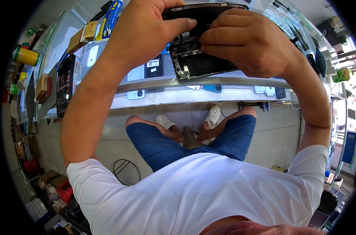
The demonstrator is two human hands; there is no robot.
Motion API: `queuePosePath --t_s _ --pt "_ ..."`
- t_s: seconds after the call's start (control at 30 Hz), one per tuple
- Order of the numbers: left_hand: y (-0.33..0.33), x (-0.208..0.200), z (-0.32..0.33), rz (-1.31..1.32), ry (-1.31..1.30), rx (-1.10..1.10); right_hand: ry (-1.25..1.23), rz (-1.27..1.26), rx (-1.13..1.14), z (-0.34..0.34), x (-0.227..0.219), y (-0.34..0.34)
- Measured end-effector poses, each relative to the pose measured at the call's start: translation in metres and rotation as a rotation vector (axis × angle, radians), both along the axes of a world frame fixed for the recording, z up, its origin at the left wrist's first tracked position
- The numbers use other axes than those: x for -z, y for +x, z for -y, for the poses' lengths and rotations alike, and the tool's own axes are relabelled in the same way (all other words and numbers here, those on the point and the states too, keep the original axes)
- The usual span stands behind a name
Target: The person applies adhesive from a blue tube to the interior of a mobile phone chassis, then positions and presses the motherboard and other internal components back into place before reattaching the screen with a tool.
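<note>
An opened smartphone [203, 64] lies on the glass counter, its black battery and inner parts showing. Its screen panel [201, 13] is raised at the far side, dark inner face toward me. My left hand [144, 33] grips the panel's left end, thumb on the inner face and the other fingers mostly hidden behind. Over the right part of the phone, my right hand [250, 43] is closed, its fingertips pinched together near the gap between panel and body. Whatever those fingertips hold is hidden, and the hand covers much of the phone's right side.
On the left stand a blue-and-yellow box [112, 17], small cardboard boxes [77, 41] and a dark phone with its screen lit [65, 86]. Several phones lie under the glass. Screwdrivers [299, 37] lie at the far right. The counter's metal edge [162, 83] runs before me.
</note>
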State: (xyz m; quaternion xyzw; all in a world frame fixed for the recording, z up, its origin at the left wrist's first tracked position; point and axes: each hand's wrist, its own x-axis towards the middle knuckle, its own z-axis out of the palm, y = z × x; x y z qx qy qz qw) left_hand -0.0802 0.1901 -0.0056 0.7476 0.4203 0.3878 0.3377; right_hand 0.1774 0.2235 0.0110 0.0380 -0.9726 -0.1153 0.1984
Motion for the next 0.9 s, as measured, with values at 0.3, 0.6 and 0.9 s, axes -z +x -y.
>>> queuePosePath --t_s 0.3,0.6,0.9 --pt "0.0 -0.002 0.001 -0.033 0.025 -0.008 -0.033 0.004 0.008 0.006 -0.003 -0.001" --pt "-0.001 -0.002 -0.001 -0.037 -0.003 0.003 -0.035 0.014 -0.005 0.008 -0.009 -0.007" --pt "-0.002 -0.002 0.0 -0.052 0.009 -0.014 -0.126 -0.062 -0.079 0.005 -0.012 -0.006"
